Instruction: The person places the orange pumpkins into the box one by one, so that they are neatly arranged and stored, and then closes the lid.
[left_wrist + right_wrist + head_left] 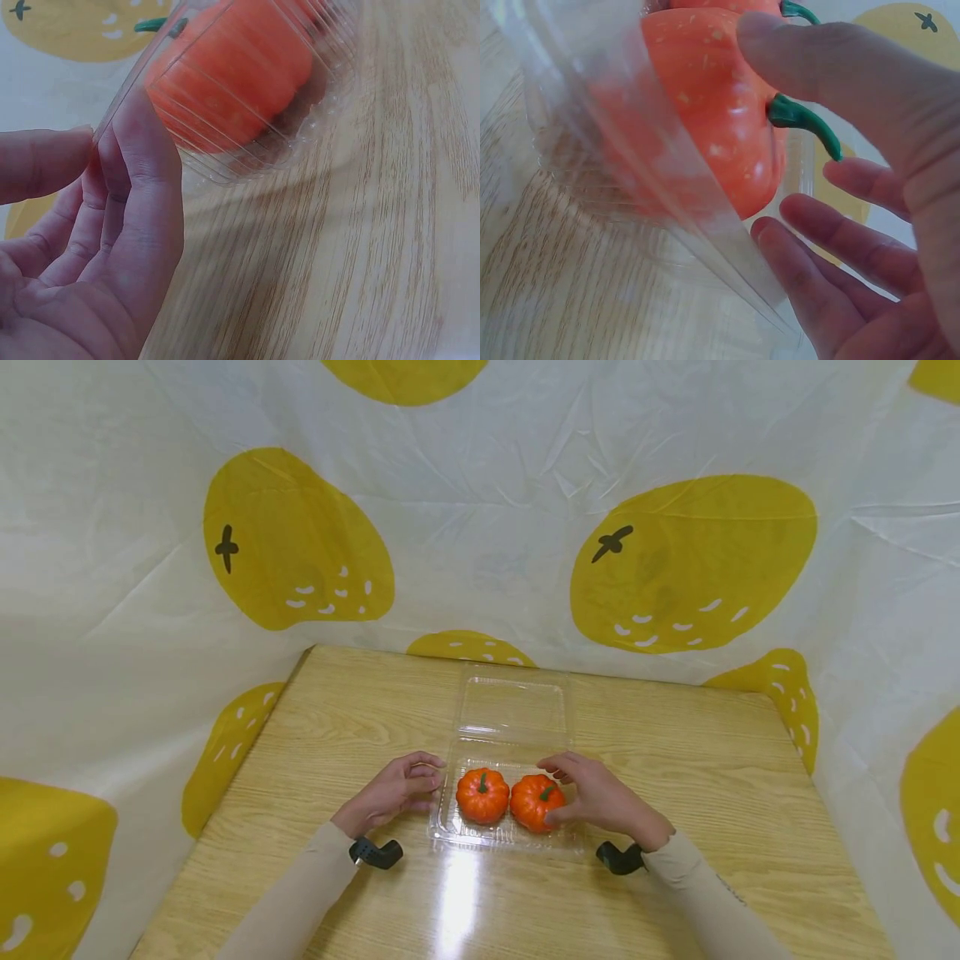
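Clear plastic box (468, 841) lower centre of frame, lid (513, 703) open toward top; L pumpkin (480, 806) & R pumpkin (529, 810) inside, side by side. L hand (401, 789) pinches box's left rim (142, 67). R hand (600, 795) spread about R pumpkin, thumb across it; contact can't tell. Box prob. light, flexy, crackable: hold by rim. Pumpkins prob. light, stiff, slick: grip round sides, not stems (802, 121).

Same pumpkins (482, 796), head-high and wrist-close

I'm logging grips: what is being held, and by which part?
The left hand pinches the clear container by its left rim. The right hand, at the right pumpkin, grips nothing.
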`<state>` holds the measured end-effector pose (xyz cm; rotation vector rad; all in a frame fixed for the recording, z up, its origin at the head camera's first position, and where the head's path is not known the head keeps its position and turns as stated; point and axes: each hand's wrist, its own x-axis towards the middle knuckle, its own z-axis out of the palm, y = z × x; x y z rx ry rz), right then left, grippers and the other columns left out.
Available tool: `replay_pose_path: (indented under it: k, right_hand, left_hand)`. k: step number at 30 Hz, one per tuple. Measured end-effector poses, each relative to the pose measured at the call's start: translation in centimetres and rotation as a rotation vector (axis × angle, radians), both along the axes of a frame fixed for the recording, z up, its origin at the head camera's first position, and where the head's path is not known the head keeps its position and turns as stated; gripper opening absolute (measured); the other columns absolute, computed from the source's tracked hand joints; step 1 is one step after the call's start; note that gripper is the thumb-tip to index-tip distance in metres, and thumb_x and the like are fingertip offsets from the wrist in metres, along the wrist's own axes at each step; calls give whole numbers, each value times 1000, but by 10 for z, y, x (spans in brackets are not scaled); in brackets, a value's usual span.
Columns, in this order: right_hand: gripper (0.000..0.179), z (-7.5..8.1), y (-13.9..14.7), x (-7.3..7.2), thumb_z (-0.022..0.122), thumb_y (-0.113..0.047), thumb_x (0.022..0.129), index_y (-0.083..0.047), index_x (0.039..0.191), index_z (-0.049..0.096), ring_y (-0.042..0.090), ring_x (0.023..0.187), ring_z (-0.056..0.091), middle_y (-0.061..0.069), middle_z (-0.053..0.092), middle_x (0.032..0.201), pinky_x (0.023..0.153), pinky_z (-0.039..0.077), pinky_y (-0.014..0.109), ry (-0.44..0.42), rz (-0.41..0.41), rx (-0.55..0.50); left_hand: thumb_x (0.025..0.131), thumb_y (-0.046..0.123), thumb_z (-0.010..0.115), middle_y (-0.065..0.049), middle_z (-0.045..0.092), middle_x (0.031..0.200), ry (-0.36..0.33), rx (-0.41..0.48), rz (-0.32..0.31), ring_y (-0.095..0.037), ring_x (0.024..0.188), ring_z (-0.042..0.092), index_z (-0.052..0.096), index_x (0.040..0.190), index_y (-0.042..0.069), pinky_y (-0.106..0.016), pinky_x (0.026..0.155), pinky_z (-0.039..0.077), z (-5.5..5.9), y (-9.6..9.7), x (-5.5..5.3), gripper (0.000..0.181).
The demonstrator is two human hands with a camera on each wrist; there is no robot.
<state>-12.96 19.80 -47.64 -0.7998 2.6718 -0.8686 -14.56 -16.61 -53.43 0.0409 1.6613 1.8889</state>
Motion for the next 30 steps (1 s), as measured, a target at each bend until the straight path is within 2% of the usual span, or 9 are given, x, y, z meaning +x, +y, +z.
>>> replay_pose_path:
  k: [6, 13, 22, 25, 30]
  right_hand:
    - [74, 1, 4, 0, 93, -26, 75, 0, 136, 60, 35, 111, 69, 20, 68, 130, 97, 59, 53, -42, -37, -64]
    - [74, 0, 6, 0, 92, -30, 78, -2, 138, 60, 34, 113, 69, 19, 67, 133, 98, 59, 53, -62, -55, -88]
    - [71, 1, 11, 3, 91, -32, 79, -4, 136, 61, 34, 111, 70, 18, 68, 129, 97, 59, 52, -36, -81, -127]
    - [68, 2, 13, 4, 91, -30, 79, -4, 135, 62, 35, 109, 70, 18, 69, 127, 96, 59, 51, -8, -82, -148]
    - [68, 3, 17, 3, 91, -32, 79, -7, 135, 62, 36, 110, 70, 17, 70, 128, 97, 60, 49, -11, -114, -177]
  left_hand:
    - [99, 6, 67, 1, 64, 102, 8, -9, 1, -14, 88, 66, 46, 139, -6, -29, 78, 65, 0, 0, -1, 47]
    - [98, 7, 67, 1, 64, 102, 14, -12, 4, -14, 88, 66, 48, 138, -4, -30, 79, 64, -1, 0, -1, 46]
    - [99, 7, 66, 2, 64, 101, 21, -16, -1, -13, 89, 66, 45, 140, -6, -30, 79, 64, 0, 1, 0, 48]
    - [99, 5, 66, 2, 65, 100, 21, -6, -4, -13, 89, 66, 45, 139, -6, -30, 79, 64, 0, 2, 1, 46]
    - [99, 5, 65, 1, 65, 99, 26, 9, -8, -13, 88, 66, 48, 136, -4, -29, 78, 64, -2, 1, 1, 42]
